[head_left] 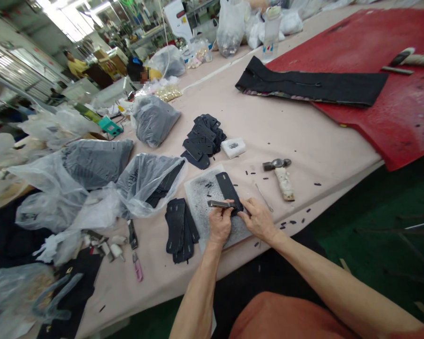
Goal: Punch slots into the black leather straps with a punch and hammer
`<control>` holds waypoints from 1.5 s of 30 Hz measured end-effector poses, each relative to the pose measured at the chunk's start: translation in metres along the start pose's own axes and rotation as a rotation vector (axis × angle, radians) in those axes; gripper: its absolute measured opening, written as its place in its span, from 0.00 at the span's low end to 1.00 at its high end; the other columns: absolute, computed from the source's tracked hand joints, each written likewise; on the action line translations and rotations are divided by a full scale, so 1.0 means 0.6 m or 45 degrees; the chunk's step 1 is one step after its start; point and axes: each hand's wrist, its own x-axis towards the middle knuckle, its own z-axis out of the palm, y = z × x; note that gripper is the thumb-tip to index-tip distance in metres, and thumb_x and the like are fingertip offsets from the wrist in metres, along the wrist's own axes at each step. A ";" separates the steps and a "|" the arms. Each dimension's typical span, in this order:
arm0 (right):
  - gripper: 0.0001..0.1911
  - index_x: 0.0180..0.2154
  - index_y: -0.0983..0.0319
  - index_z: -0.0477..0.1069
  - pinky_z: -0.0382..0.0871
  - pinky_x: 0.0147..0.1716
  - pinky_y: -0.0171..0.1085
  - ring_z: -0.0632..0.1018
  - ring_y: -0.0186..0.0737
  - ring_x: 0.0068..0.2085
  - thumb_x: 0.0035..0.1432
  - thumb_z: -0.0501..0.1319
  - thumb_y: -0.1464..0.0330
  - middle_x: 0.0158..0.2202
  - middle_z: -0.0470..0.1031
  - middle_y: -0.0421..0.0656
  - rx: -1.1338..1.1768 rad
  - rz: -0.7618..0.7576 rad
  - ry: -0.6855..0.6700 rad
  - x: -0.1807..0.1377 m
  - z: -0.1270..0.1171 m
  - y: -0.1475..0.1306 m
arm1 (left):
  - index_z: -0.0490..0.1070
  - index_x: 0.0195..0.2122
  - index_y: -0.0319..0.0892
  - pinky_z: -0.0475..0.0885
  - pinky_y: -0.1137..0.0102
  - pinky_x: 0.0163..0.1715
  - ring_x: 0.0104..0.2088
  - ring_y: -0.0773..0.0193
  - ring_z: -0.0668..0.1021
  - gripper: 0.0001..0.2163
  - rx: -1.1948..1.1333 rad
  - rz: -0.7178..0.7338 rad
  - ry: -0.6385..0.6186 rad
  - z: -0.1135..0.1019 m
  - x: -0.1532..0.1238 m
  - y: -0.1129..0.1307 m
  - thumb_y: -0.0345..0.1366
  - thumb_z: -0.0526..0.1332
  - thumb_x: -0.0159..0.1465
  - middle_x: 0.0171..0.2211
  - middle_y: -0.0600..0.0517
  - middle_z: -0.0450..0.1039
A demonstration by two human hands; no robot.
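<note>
1 metal tool [216,204] pinched, left hand [219,225] | right hand [259,218] at black piece [226,185], can't tell if gripping | keep it flat

Worktable: a pale pink tabletop [219,101], its near edge slanting up toward the far right.
Board: a grey-speckled white board [196,190] lies flat near the middle of the near edge.
Dark punched pieces: a fanned stack [180,228] lies left of the board, a loose heap [203,136] beyond it.
White block: a small block with dark marks [233,149], just right of the heap.
Hammer side: right of the board, a ball-peen hammer [283,180] with a wrapped handle, a thin metal rod [264,197] and scattered black scraps [317,184].
Left side: a pink-handled tool [137,268]; farther, a bagged grey bundle [155,120].
Far right: a red sheet [392,42], overlapped by a black fabric strip [311,87].
</note>
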 end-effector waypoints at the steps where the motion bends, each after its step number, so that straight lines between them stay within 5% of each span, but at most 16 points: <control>1: 0.19 0.55 0.62 0.70 0.70 0.40 0.40 0.75 0.43 0.39 0.62 0.60 0.67 0.41 0.73 0.47 0.048 -0.004 0.034 -0.001 0.001 0.002 | 0.77 0.40 0.44 0.78 0.61 0.45 0.42 0.58 0.81 0.08 0.012 -0.005 -0.007 -0.001 0.000 0.000 0.31 0.60 0.62 0.40 0.50 0.82; 8: 0.13 0.47 0.61 0.74 0.70 0.38 0.38 0.75 0.41 0.37 0.60 0.62 0.66 0.39 0.73 0.46 0.241 -0.031 0.179 -0.008 0.014 0.013 | 0.78 0.41 0.44 0.78 0.60 0.46 0.43 0.58 0.81 0.08 0.030 -0.015 -0.042 -0.004 0.002 0.003 0.32 0.60 0.63 0.41 0.50 0.81; 40: 0.15 0.50 0.61 0.73 0.71 0.44 0.41 0.76 0.45 0.43 0.63 0.58 0.66 0.41 0.74 0.48 0.221 -0.004 0.094 -0.006 0.006 0.007 | 0.76 0.41 0.43 0.76 0.61 0.47 0.43 0.58 0.81 0.09 0.349 0.134 -0.045 0.021 0.001 0.001 0.30 0.57 0.64 0.40 0.48 0.81; 45: 0.14 0.49 0.59 0.73 0.71 0.40 0.39 0.75 0.41 0.37 0.61 0.59 0.68 0.40 0.74 0.45 0.238 -0.004 -0.010 -0.001 -0.026 0.010 | 0.75 0.41 0.44 0.76 0.63 0.44 0.41 0.59 0.81 0.09 0.372 0.140 -0.062 0.023 0.003 -0.004 0.31 0.56 0.64 0.39 0.49 0.81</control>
